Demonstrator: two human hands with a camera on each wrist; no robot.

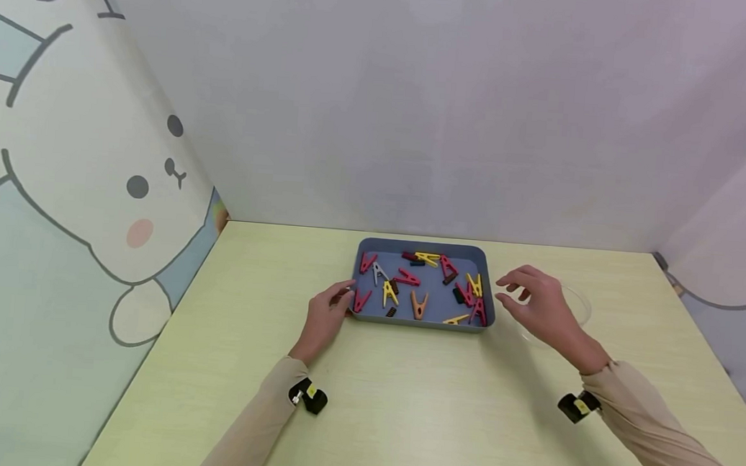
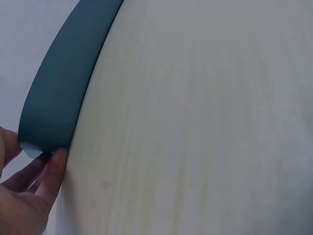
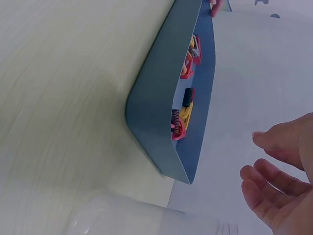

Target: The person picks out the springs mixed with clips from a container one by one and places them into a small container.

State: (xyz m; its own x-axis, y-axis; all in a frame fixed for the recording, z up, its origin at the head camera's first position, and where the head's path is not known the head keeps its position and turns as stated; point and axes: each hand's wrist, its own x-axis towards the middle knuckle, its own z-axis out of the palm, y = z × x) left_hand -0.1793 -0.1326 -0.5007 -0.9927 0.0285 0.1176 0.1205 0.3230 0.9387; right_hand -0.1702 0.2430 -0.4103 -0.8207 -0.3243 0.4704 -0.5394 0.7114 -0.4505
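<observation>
A shallow blue-grey tray (image 1: 421, 321) sits toward the back of the table, holding several red, yellow, orange and grey clothespins (image 1: 418, 305) plus small dark ribbed pieces (image 1: 390, 311). My left hand (image 1: 324, 318) grips the tray's left end. In the left wrist view its fingers (image 2: 57, 169) lie round the tray's corner, low and at the rim. My right hand (image 1: 540, 306) hovers just beyond the tray's right end, thumb and fingers apart and loosely bent, holding nothing. Inside the tray by that end, the right wrist view shows a yellow clothespin (image 3: 186, 113).
A clear plastic jar (image 3: 146, 218) with a threaded neck stands on the pale wooden table (image 1: 400, 401), close to the right hand. Behind the table rises a plain wall (image 1: 420, 121), and cartoon-printed side walls (image 1: 91, 170) flank it.
</observation>
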